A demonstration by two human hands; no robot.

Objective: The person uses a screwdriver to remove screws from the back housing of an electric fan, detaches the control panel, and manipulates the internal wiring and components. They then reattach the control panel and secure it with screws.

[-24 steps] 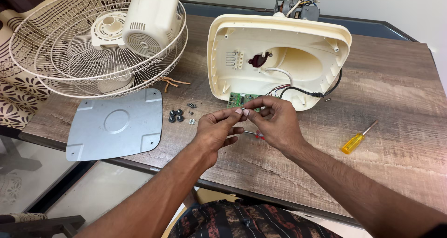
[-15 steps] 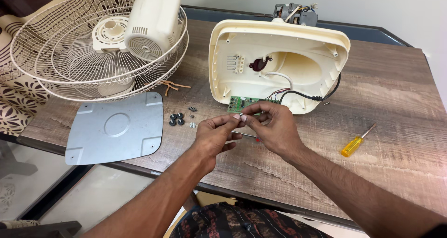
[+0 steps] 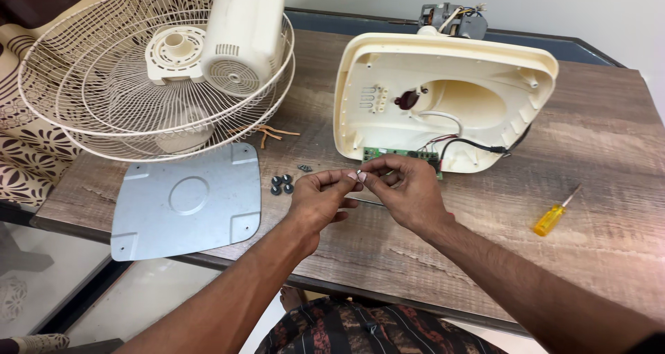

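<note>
My left hand (image 3: 318, 198) and my right hand (image 3: 407, 191) meet fingertip to fingertip just above the wooden table (image 3: 596, 160). Both pinch a tiny pale part (image 3: 360, 176) that is too small to identify. They hover in front of a cream plastic fan base shell (image 3: 443, 84) lying upside down. A green circuit board (image 3: 395, 154) with thin wires sits at the shell's near edge, right behind my right fingers.
A yellow-handled screwdriver (image 3: 554, 217) lies to the right. A grey metal plate (image 3: 187, 201) and small black screws (image 3: 281, 184) lie to the left. Behind them a cream wire fan guard (image 3: 104, 98) holds a motor cover (image 3: 242, 35). A bare motor (image 3: 454, 18) stands at the back edge.
My hands stay pinched together at the same spot near the circuit board; only the fingers shift slightly.
</note>
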